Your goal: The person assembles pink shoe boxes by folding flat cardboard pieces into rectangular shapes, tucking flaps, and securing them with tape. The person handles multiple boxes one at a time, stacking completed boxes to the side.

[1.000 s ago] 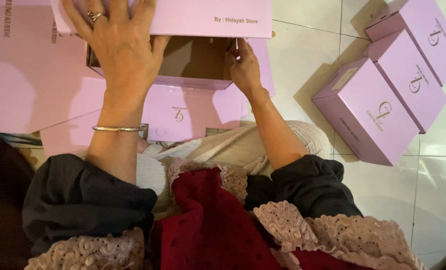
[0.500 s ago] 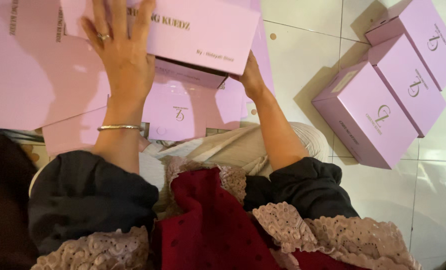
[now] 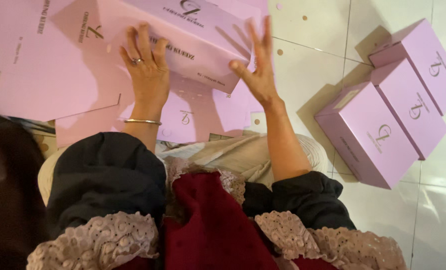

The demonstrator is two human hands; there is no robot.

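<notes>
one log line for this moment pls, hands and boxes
left hand: flat on pink cardboard box | right hand: open at its edge | three closed pink boxes: on tile floor

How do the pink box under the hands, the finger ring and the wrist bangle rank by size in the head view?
1. Pink box, by far the largest.
2. Bangle on the left wrist.
3. Ring on the left hand, the smallest.

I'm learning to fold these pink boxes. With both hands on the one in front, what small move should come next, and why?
Probably bring the right hand flat against the pink box end. Its fingers are spread and only its fingertips seem to touch the edge, while the left hand already lies flat on top, steadying it. Three finished boxes sit on the tiled floor to the right.
</notes>
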